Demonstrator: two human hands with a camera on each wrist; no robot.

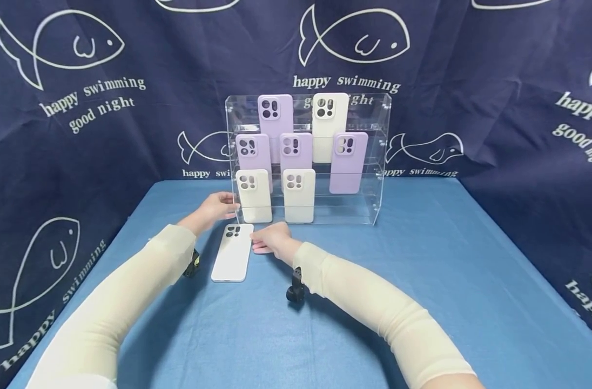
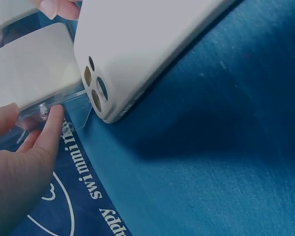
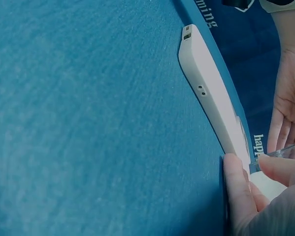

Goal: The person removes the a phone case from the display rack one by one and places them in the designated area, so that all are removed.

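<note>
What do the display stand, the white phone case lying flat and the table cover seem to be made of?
Display stand: clear rigid plastic, probably acrylic; see-through with glossy edges. White phone case: matte, likely silicone or soft plastic; smooth, no glare. Table cover: blue woven cloth with visible grain.

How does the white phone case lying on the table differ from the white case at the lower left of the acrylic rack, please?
The white case on the table lies flat on the blue cloth, while the rack's lower-left white case stands upright. The right hand touches the flat one; the left hand rests by the standing one. Both show camera cutouts.
</note>
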